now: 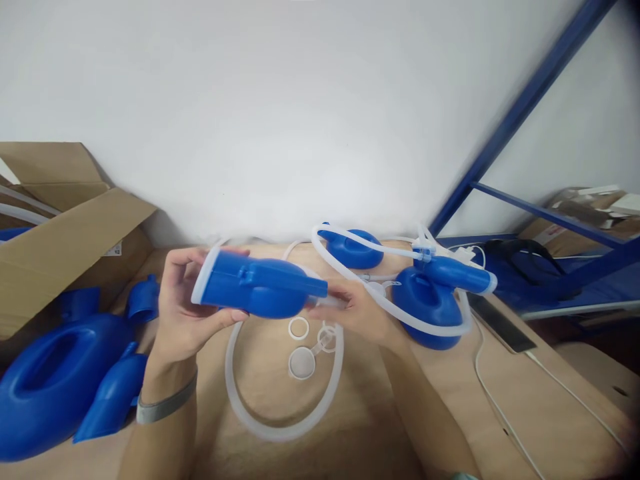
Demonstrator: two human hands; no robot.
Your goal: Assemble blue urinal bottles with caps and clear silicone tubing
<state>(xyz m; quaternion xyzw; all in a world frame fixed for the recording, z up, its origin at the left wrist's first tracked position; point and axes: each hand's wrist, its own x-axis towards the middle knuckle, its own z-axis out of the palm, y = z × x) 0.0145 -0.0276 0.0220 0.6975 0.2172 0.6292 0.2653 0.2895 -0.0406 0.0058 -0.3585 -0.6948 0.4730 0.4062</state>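
My left hand is wrapped round the wide, white-rimmed end of a blue plastic funnel piece, held sideways above the table. My right hand pinches the end of a translucent white tube at the funnel's narrow spout. The tube loops down over the wooden table. Inside the loop lie a white ring and a small clear cap.
Blue bottle bodies with tubing sit behind my right hand. More blue bottles and funnels lie at the left beside an open cardboard box. A white cable and dark phone lie at the right, by a blue shelf frame.
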